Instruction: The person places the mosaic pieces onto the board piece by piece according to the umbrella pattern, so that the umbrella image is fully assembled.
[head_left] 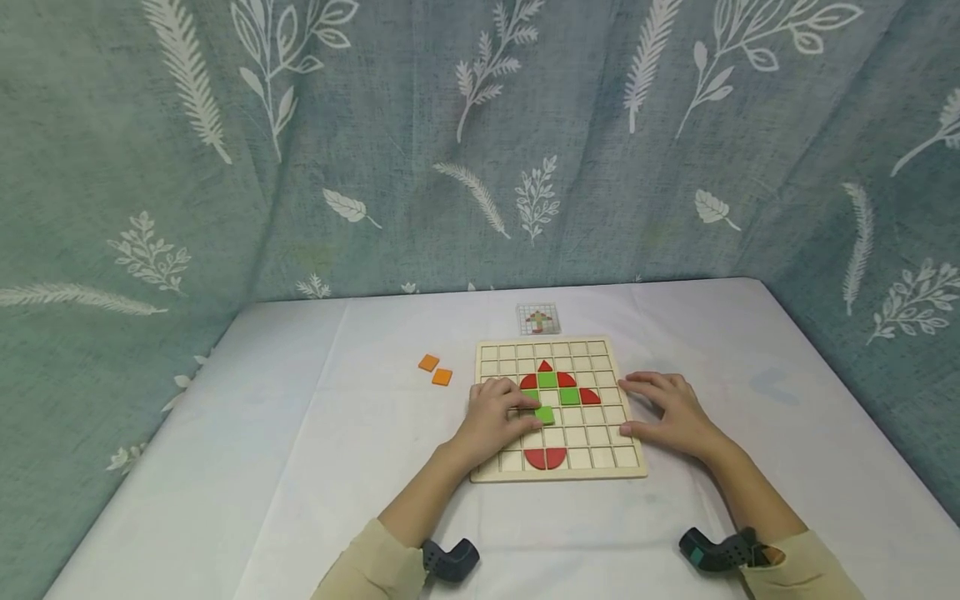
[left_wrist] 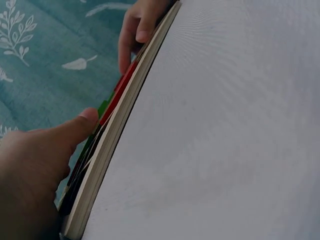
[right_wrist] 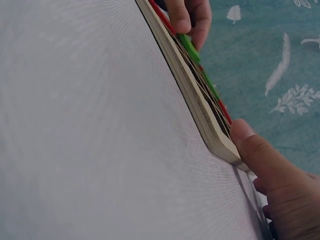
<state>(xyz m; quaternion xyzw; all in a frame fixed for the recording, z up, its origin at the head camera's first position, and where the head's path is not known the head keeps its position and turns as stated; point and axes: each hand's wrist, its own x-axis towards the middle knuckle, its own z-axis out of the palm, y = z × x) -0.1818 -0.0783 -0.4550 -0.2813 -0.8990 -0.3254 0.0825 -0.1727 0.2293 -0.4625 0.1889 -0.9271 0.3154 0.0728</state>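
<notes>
A wooden grid board (head_left: 592,458) lies on the white table, with red and green tiles set on its squares. My left hand (head_left: 498,421) reaches over its left side and pinches a green square tile (head_left: 544,415) between thumb and finger. In the right wrist view that green tile (right_wrist: 189,48) looks slightly raised above the board. Part of another green tile (head_left: 530,395) is hidden by the fingers. My right hand (head_left: 670,414) rests against the board's right edge, thumb and fingertips apart; in the right wrist view its thumb (right_wrist: 243,131) touches the rim.
Two orange square tiles (head_left: 442,377) lie on the table left of the board. Behind the board lies a small pattern card (head_left: 537,318) with a coloured picture on a grid. A green-blue leaf-patterned cloth (head_left: 405,150) hangs behind the table (head_left: 360,467).
</notes>
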